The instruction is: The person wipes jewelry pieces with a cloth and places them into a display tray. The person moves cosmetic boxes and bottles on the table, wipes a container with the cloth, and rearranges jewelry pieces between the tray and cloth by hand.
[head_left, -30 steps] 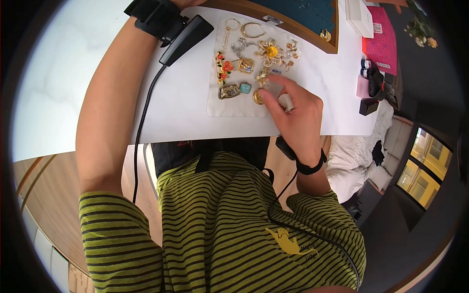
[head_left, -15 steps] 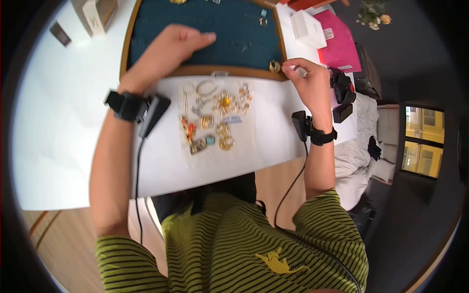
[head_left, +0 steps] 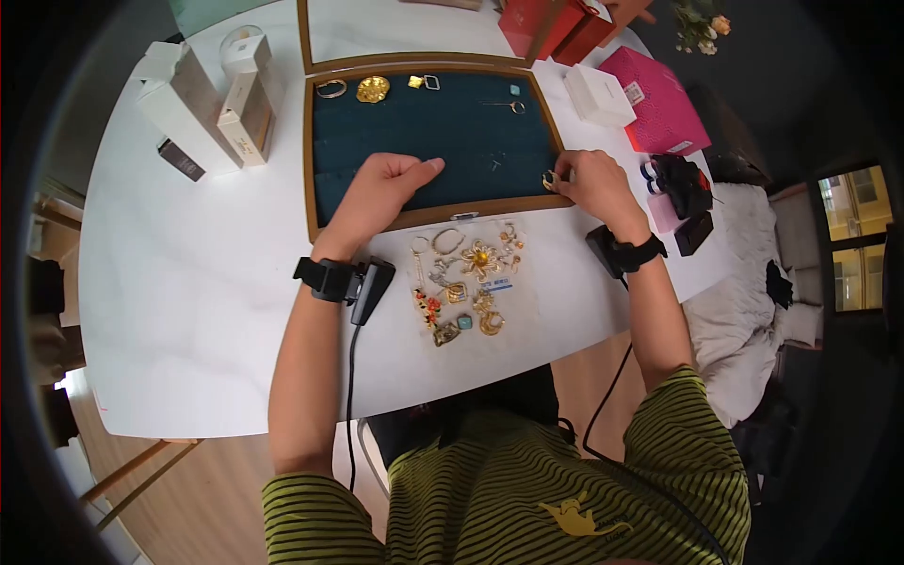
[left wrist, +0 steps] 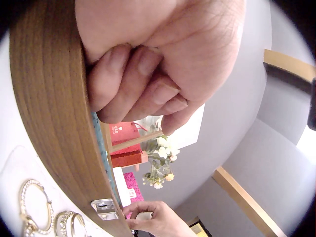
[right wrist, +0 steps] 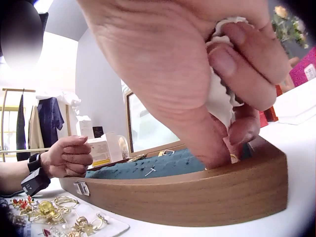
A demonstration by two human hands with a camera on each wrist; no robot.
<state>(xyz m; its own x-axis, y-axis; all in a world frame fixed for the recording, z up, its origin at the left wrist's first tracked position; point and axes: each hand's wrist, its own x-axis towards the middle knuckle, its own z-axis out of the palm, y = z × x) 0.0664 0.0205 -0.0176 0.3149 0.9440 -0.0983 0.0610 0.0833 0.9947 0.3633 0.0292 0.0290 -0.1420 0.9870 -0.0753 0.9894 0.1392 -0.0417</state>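
A wooden jewelry box (head_left: 309, 160) lies open, lined with dark teal fabric. At its near right corner, my right hand (head_left: 600, 184) reaches thumb and index fingertips to a small gold piece of jewelry (head_left: 547, 179). The curled fingers of that hand hold a white cloth with a scalloped edge (right wrist: 219, 101) against the palm. My left hand (head_left: 379, 196) hovers over the near left part of the box, fingers curled in and thumb extended, with nothing seen in it. Inside the box sit a gold brooch (head_left: 373, 89), a bracelet (head_left: 331, 88) and several small pieces.
Several jewelry pieces, among them a gold flower brooch (head_left: 480, 259), lie on a pale sheet (head_left: 518, 325) before the box. White boxes (head_left: 184, 104) stand at left. A white box (head_left: 599, 94), a pink box (head_left: 659, 99) and black items (head_left: 680, 184) line the right side.
My right hand has gone from the jewelry on the sheet to the box's near right corner. My left hand stays over the box. The head view has tilted up, showing more of the box.
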